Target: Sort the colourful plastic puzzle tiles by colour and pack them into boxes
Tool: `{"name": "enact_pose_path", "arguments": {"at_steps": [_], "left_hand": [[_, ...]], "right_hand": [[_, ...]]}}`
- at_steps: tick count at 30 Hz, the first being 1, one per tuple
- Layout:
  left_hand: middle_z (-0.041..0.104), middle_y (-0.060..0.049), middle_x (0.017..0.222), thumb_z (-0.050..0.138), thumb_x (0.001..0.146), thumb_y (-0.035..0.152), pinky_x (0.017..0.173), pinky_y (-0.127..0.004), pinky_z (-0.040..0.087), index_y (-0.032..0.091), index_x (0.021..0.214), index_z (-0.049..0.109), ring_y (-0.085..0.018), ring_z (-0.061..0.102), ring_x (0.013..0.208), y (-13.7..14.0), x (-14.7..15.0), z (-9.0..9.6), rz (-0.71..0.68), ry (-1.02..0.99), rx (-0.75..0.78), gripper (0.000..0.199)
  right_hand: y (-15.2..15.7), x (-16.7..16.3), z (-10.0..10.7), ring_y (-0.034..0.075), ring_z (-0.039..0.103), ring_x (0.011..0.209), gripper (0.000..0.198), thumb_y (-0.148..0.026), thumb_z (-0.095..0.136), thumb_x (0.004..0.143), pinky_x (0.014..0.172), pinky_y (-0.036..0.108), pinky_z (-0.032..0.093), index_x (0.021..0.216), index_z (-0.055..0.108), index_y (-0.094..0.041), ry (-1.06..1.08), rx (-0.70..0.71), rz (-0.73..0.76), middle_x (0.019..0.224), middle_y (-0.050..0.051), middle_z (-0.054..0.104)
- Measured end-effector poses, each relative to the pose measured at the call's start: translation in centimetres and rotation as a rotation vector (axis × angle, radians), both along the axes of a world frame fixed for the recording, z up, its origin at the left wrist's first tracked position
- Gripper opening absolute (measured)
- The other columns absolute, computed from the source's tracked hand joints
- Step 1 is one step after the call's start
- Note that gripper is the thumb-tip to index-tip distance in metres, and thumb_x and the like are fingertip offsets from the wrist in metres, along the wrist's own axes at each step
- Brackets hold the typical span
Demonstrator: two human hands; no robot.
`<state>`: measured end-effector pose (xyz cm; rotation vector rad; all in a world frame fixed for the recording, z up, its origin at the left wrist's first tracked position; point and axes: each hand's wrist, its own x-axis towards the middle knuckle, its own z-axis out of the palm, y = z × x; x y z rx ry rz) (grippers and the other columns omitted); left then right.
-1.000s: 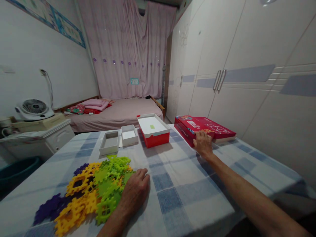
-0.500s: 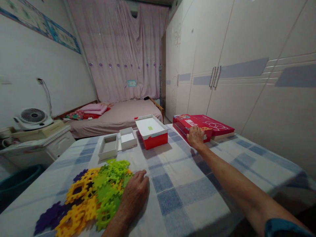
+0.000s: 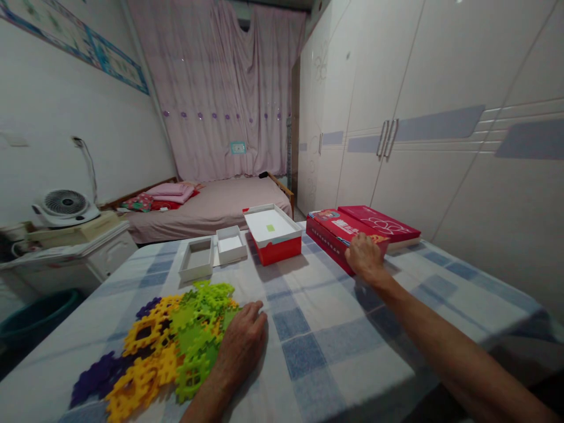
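My right hand (image 3: 365, 257) grips the near corner of a red printed box (image 3: 325, 239), its fingers curled over the top edge. Behind and to the right of that box lies a flatter red box (image 3: 390, 223) with a white line drawing. On the table at lower centre rests my left hand (image 3: 243, 339), palm down and holding nothing. Its side is against a heap of interlocking plastic pieces: green ones (image 3: 194, 338) closest to the hand, yellow ones (image 3: 147, 367) further left, and purple ones (image 3: 97, 376) at the outer edge.
Two small open grey-white trays (image 3: 197, 271) and a larger red-and-white box (image 3: 278, 251) stand toward the table's far edge. A blue-and-white checked cloth (image 3: 317, 346) covers the table. Beyond are a bed (image 3: 220, 202), a fan (image 3: 66, 205) and wardrobe doors (image 3: 423, 176).
My right hand has drawn the red printed box toward me and to the right, exposing more of the flatter red box behind. My left hand has stayed in place beside the pieces.
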<state>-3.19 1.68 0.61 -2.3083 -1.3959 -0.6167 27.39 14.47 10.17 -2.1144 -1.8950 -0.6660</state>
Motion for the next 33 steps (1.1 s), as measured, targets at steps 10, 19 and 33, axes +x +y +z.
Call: {"name": "enact_pose_path", "arguments": {"at_steps": [10,19,33], "left_hand": [[0.064,-0.014,0.112,0.05,0.078,0.004,0.084,-0.041,0.055,0.013,0.098,0.063,-0.026,0.06,0.103,-0.3,-0.3,0.6,-0.099,0.045,0.152,0.025],[0.057,-0.012,0.13,0.046,0.081,0.006,0.095,-0.039,0.05,0.015,0.123,0.053,-0.024,0.05,0.121,-2.4,7.5,5.5,-0.432,-0.036,0.146,0.044],[0.065,-0.008,0.106,0.044,0.081,0.007,0.091,-0.036,0.049,0.015,0.102,0.059,-0.018,0.057,0.102,0.7,12.2,6.1,-0.47,-0.256,-0.015,0.028]], "right_hand": [[-18.7,0.4,0.7,0.018,0.059,0.082,0.017,-0.02,0.046,0.089,0.073,0.031,0.048,0.082,0.062,-0.02,0.153,-0.082,0.705,0.091,0.007,0.063],[-17.1,1.7,2.5,0.022,0.055,0.111,0.024,-0.017,0.051,0.089,0.09,0.039,0.046,0.111,0.06,-0.021,0.024,-0.201,1.072,0.117,0.007,0.062],[-11.7,2.0,2.5,0.02,0.056,0.104,0.017,-0.014,0.052,0.088,0.092,0.04,0.044,0.102,0.06,-0.017,-0.139,-0.253,1.167,0.11,0.009,0.062]]}}
